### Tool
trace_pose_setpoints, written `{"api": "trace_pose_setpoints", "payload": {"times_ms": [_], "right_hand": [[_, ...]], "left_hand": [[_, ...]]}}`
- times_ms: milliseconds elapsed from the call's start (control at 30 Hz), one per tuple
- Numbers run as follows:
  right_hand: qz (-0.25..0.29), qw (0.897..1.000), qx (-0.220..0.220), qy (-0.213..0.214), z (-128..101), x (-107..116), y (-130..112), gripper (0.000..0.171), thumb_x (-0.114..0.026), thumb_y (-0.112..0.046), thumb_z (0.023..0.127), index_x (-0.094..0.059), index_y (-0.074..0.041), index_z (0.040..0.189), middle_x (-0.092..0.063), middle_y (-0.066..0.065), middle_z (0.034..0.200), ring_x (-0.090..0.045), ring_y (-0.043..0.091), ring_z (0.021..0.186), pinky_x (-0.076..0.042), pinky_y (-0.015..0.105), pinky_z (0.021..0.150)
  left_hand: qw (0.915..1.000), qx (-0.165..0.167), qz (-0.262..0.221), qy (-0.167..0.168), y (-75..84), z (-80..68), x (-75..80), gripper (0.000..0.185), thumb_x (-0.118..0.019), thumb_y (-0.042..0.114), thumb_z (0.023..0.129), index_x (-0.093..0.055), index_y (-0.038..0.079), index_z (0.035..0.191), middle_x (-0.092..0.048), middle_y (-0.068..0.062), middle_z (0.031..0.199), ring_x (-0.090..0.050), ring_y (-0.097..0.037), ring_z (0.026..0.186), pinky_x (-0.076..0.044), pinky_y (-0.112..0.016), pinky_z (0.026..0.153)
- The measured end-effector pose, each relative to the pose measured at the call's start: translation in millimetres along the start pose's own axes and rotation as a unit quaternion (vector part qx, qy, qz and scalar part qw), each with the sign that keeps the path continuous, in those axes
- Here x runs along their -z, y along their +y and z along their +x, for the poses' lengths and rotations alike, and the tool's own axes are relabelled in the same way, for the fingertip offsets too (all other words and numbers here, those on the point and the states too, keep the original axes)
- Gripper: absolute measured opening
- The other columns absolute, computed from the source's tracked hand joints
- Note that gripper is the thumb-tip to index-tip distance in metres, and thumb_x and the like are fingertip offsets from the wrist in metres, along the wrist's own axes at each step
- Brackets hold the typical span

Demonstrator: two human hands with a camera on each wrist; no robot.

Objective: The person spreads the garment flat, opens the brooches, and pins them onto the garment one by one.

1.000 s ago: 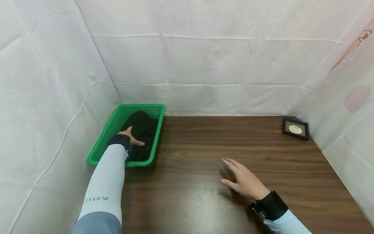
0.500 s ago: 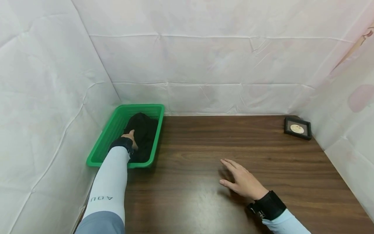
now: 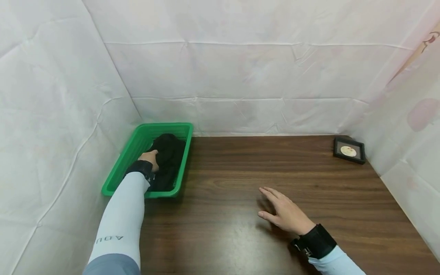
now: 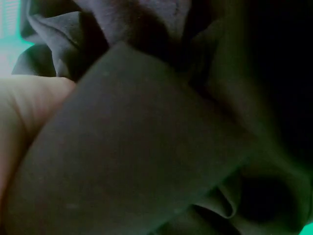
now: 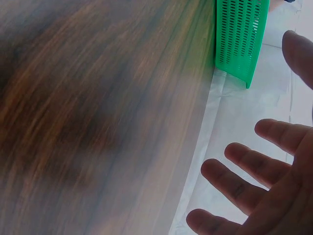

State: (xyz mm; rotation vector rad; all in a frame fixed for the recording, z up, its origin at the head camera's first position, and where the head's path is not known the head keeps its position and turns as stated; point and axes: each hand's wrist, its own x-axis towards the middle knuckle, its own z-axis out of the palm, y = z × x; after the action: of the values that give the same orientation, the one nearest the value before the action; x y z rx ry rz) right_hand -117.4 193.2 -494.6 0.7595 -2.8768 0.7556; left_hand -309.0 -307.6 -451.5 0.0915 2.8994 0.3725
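Observation:
A crumpled black cloth [image 3: 172,152] lies in the green plastic basket [image 3: 185,164] at the left back of the table. My left hand [image 3: 149,158] reaches into the basket and grips the cloth, its fingertips buried from sight. Close up in the left wrist view, a flap of the dark cloth [image 4: 122,137] covers most of the hand, and only part of the hand [image 4: 29,105] shows at the left edge. My right hand [image 3: 287,212] is held over the table at the right, holding nothing. The right wrist view shows its fingers [image 5: 239,191] spread and nearly straight.
A brown wood-grain table [image 3: 223,206] spreads across the middle. In its far right corner sits a small black frame [image 3: 349,151] with a pale oval inside. White sheeting [image 3: 240,68] walls the back and both sides.
My left hand was spread over the cloth with the thumb out; the fingers have since drawn in and sunk into it, and the cloth heap has shifted slightly. The right hand stays put.

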Motion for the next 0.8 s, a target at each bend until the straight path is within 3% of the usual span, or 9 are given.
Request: {"api": "trace_pose_setpoints", "payload": {"times_ms": [167,433,533,600,667,800], "right_hand": [[0.000,1.000,0.000,0.003,0,0,0,0.075,-0.062,-0.053,0.089,-0.041,-0.011,0.146,-0.044,0.015,0.144,-0.048,0.035,0.126,-0.043,0.054,0.095],[-0.008,1.000,0.011,0.006,0,2,0,0.075,-0.063,-0.052,0.089,-0.040,-0.010,0.146,-0.045,0.017,0.143,-0.048,0.035,0.125,-0.043,0.055,0.095],[-0.006,1.000,0.018,0.011,1,2,0,0.075,-0.064,-0.050,0.088,-0.040,-0.009,0.146,-0.045,0.018,0.142,-0.048,0.035,0.125,-0.043,0.055,0.095],[-0.005,1.000,0.019,0.013,1,3,-1,0.075,-0.064,-0.050,0.088,-0.040,-0.010,0.146,-0.045,0.019,0.142,-0.048,0.035,0.125,-0.042,0.056,0.095],[-0.004,1.000,0.021,0.015,1,3,-1,0.075,-0.064,-0.051,0.088,-0.040,-0.010,0.146,-0.045,0.019,0.142,-0.048,0.036,0.125,-0.042,0.056,0.094],[0.000,1.000,0.020,0.014,0,3,-2,0.075,-0.063,-0.051,0.089,-0.040,-0.010,0.146,-0.044,0.018,0.143,-0.048,0.036,0.125,-0.042,0.057,0.094]], "left_hand": [[0.9996,-0.015,-0.012,0.023,1.3,-6.3,15.4,0.054,-0.060,0.001,0.082,-0.044,-0.006,0.133,-0.050,-0.036,0.126,-0.050,-0.053,0.111,-0.044,-0.062,0.089],[0.9976,-0.022,-0.053,0.040,4.8,-19.3,51.5,0.071,-0.060,0.006,0.085,-0.025,-0.008,0.147,-0.039,-0.037,0.138,-0.036,-0.055,0.124,-0.036,-0.064,0.096],[0.9951,-0.035,-0.059,0.072,9.4,-26.5,65.6,0.071,-0.062,0.008,0.086,-0.027,-0.007,0.146,-0.052,-0.034,0.125,-0.040,-0.054,0.121,-0.036,-0.065,0.097],[0.9926,-0.040,-0.065,0.094,13.7,-33.1,75.1,0.070,-0.063,0.008,0.086,-0.029,-0.006,0.146,-0.059,-0.031,0.107,-0.047,-0.052,0.113,-0.037,-0.064,0.095],[0.9901,-0.044,-0.074,0.111,18.8,-40.8,84.8,0.067,-0.064,0.008,0.086,-0.032,-0.005,0.144,-0.059,-0.025,0.087,-0.054,-0.048,0.102,-0.039,-0.063,0.093],[0.9851,-0.054,-0.087,0.138,27.9,-55.8,102.5,0.060,-0.064,0.007,0.086,-0.039,-0.002,0.139,-0.055,-0.019,0.079,-0.056,-0.042,0.092,-0.041,-0.063,0.090]]}}
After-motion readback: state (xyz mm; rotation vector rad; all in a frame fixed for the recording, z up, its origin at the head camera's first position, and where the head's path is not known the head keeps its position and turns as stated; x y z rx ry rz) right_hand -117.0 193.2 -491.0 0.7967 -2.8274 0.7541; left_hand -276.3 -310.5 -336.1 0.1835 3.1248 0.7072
